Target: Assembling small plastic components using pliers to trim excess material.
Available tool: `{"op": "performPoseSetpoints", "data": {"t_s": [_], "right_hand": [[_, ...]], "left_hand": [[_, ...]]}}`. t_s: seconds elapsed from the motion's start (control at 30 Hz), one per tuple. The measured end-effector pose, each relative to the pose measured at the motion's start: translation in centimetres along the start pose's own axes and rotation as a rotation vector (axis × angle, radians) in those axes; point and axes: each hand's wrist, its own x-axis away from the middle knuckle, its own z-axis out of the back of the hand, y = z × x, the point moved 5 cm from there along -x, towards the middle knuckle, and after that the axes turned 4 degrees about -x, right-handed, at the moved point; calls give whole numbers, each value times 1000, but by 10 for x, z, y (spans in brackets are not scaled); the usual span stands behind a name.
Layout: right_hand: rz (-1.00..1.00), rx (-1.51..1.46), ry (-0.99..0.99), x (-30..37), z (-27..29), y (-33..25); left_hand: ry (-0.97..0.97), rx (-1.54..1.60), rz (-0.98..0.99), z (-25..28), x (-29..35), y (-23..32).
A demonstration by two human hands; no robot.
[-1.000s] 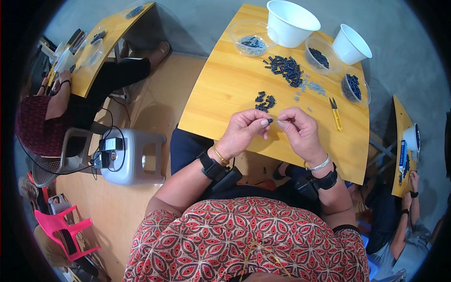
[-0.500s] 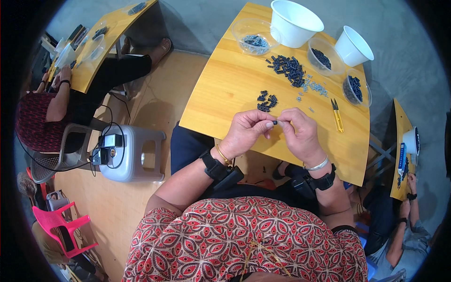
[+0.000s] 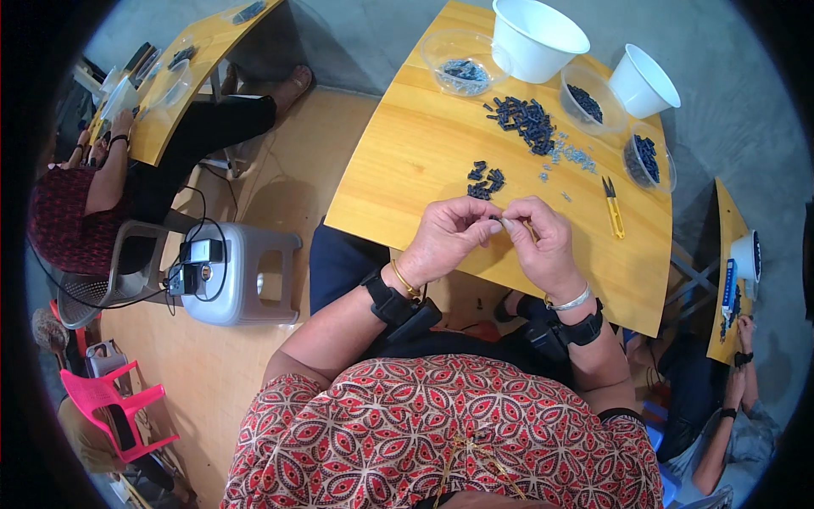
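Observation:
My left hand [image 3: 449,236] pinches a small black part [image 3: 495,218] between thumb and forefinger, over the table's near edge. Fingertip to fingertip with it, my right hand [image 3: 540,240] is closed in a pinch at the part's other end; whatever it grips is too small and covered to make out. Just beyond the hands lies a small group of black parts [image 3: 485,181]. Farther off is a larger pile of black parts [image 3: 524,123], with small silvery metal pieces [image 3: 574,156] scattered beside it. Yellow-handled thread snips [image 3: 613,208] lie to the right.
Along the wooden table's [image 3: 381,161] far side stand clear tubs [image 3: 449,51], [image 3: 593,106] holding small parts, a white bowl [image 3: 538,42] and a tilted white tub [image 3: 644,81]. A grey stool [image 3: 246,276] with devices and cables is at left. Other people sit at tables on both sides.
Both hands stay together at the same place. The black part shows less between the fingertips, and the right fingers have shifted slightly. The whole view has moved a little.

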Motion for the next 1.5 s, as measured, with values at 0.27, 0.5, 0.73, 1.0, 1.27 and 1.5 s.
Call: {"op": "performPoseSetpoints", "data": {"t_s": [0.27,0.5,0.73,1.0,1.27,1.5], "right_hand": [[-66,-111,32,9,-5,10],[-121,-211,74,9,4,12],[-51,-103,17,3,8,4],[21,-12,4,-2,8,-5],[145,123,-68,-1,4,-19],[62,13,-115,3,5,-15]], "left_hand": [[-16,-10,-29,0,1,1],[-48,140,-38,-2,1,-5],[8,-59,-18,-4,3,-1],[27,-98,-13,-6,3,1],[54,-212,-31,-9,4,0],[30,-236,-73,-9,6,1]]}}
